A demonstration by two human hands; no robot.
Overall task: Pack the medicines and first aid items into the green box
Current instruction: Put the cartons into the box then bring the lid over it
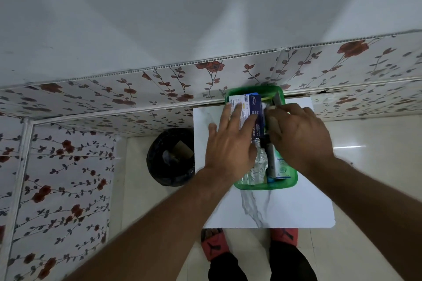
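The green box stands on a small white marble-patterned table. Inside it lie a blue and white medical carton, silver blister packs and a white and teal medicine box. My left hand lies flat on the carton, fingers spread, pressing it down. My right hand reaches into the box's right side, its fingertips closed around something white next to the carton; what it is cannot be made out.
A round bin with a black liner stands on the floor just left of the table. Floral panels run along the left and behind the table. My feet in red sandals are under the table's near edge.
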